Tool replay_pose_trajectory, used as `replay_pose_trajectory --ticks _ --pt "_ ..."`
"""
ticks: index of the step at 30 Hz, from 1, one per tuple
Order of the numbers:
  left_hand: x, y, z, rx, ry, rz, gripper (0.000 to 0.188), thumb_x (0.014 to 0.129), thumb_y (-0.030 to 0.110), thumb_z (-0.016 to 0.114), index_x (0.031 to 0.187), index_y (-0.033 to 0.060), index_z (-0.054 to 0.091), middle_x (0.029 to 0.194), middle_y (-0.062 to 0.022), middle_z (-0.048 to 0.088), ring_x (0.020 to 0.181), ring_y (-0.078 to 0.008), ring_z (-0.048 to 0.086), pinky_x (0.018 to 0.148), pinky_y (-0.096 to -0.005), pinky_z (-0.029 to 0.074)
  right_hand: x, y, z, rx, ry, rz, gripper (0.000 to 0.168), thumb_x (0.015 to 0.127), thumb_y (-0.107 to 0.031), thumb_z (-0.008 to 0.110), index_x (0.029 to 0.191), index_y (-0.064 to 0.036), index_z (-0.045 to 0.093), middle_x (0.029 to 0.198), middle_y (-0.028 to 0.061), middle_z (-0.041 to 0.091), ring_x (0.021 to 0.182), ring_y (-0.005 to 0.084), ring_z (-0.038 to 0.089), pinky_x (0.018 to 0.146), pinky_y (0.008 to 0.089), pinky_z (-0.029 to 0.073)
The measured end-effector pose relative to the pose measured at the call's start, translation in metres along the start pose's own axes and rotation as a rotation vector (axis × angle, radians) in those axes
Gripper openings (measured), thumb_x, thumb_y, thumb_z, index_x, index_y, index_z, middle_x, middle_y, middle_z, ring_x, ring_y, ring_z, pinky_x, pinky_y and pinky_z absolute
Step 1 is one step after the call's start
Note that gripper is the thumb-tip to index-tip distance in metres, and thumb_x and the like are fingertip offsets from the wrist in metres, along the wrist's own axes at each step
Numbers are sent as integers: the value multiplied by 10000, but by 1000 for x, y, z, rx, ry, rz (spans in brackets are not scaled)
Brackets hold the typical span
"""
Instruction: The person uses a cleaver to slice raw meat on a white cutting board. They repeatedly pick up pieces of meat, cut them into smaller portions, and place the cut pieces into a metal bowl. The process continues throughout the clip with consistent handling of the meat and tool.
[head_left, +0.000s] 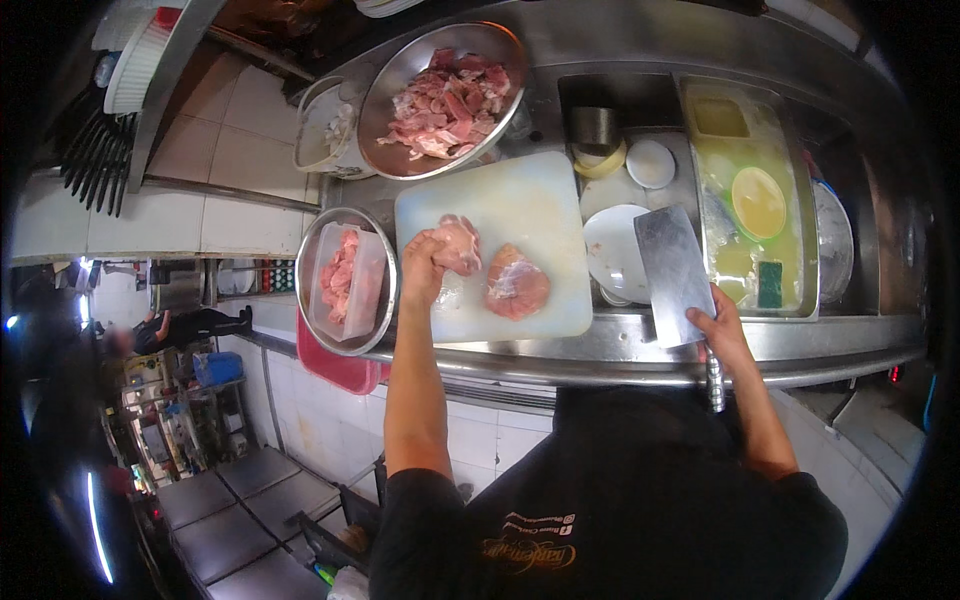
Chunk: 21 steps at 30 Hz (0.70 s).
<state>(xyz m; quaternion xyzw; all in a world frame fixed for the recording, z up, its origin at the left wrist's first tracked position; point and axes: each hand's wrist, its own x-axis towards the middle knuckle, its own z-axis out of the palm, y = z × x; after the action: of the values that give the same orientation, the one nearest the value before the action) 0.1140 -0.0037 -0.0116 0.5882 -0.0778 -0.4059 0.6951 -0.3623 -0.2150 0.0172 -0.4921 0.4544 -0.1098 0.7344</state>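
Observation:
My left hand (424, 262) grips a piece of raw meat (457, 244) over the left part of a white cutting board (525, 187). A second, rounded piece of raw meat (517, 283) lies on the board to the right of it. My right hand (716, 322) holds a broad metal cleaver (673, 274) near its handle, blade pointing away from me, above the counter's front edge and beside a white plate (616, 247). Left of the board, a steel bowl (302, 292) holds a clear plastic container (366, 289) with raw meat pieces. Beyond the board stands a large steel bowl (379, 112) of cut meat.
A basin of cloudy yellowish water (727, 270) with a green scouring pad (769, 285) stands at right. A small white dish (650, 164) lies beyond the plate. A white tub (304, 139) is at back left, and a red tray (341, 371) under the left bowl. Another person (176, 334) is far left.

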Motion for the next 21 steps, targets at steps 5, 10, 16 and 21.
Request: replay_pose_trajectory --ticks 5,10,16,21 --pt "-2 40 -6 -28 57 165 150 906 -3 599 1052 21 623 1002 -99 696 908 -182 700 825 -309 582 1 1 3 1 8 6 372 959 -28 633 1318 11 546 908 65 670 537 99 582 323 244 433" --pt "-4 64 -19 301 186 484 161 919 22 680 1071 15 628 1010 -99 693 759 -124 670 625 -263 551 3 7 5 -1 -6 -13 388 960 -28 636 1333 10 537 922 70 668 542 95 584 323 242 432" --pt "-21 27 0 973 179 698 374 846 99 839 1154 2 650 1080 -143 695 832 -176 671 658 -314 550 12 12 4 -37 -54 2 382 969 -44 643 1331 9 535 907 72 664 545 95 581 330 242 438" --pt "-51 -49 86 1308 -41 93 569 723 205 904 1184 -3 642 1046 -168 729 944 -271 706 840 -387 570 13 4 11 -32 -49 11 387 970 -51 648 1332 15 527 911 80 667 528 103 572 333 243 441"
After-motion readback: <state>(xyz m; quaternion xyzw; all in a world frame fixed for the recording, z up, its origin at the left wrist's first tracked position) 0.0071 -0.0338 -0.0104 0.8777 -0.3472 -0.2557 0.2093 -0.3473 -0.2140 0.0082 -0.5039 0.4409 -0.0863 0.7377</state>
